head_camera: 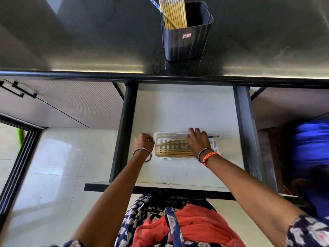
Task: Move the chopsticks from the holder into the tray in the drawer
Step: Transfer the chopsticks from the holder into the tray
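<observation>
A dark ribbed holder [186, 38] stands on the black counter, with several yellow chopsticks [173, 13] leaning in it. Below, the open drawer [185, 107] holds a small white slotted tray [160, 136] with several chopsticks [173, 152] lying lengthwise in it. My left hand [143, 142] is curled at the tray's left end. My right hand [198, 141] reaches over the tray's right part, holding a blue-tipped chopstick [213, 136] whose end sticks out to the right past the tray.
Dark drawer rails [124, 129] frame the drawer on both sides. A cabinet front with black handles [19, 90] is at the left, pale floor tiles [58, 166] below it. Something blue [309, 148] sits at the right edge.
</observation>
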The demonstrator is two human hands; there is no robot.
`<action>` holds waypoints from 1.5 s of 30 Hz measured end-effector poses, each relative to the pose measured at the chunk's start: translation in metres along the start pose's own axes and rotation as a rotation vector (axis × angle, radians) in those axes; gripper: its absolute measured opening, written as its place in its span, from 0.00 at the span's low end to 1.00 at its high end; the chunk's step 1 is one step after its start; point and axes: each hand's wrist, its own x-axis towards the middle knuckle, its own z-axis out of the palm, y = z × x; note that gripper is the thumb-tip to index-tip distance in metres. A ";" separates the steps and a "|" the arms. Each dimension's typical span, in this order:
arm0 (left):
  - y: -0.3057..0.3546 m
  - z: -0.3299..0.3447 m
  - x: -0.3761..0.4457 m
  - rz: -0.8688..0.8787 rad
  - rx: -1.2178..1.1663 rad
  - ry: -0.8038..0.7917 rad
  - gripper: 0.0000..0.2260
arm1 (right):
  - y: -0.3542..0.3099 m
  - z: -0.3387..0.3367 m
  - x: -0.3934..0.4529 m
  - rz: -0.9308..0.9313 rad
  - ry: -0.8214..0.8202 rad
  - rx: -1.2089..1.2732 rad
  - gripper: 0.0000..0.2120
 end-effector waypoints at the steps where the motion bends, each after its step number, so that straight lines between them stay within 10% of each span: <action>1: 0.000 0.000 0.000 -0.001 -0.003 -0.003 0.09 | 0.000 -0.004 0.001 0.000 -0.006 -0.028 0.13; 17: -0.005 0.000 0.012 -0.063 -0.038 -0.075 0.07 | 0.003 -0.006 -0.010 -0.009 0.102 0.020 0.15; 45: -0.005 0.004 0.011 -0.044 0.027 -0.040 0.08 | -0.008 0.002 -0.002 -0.153 -0.167 0.151 0.18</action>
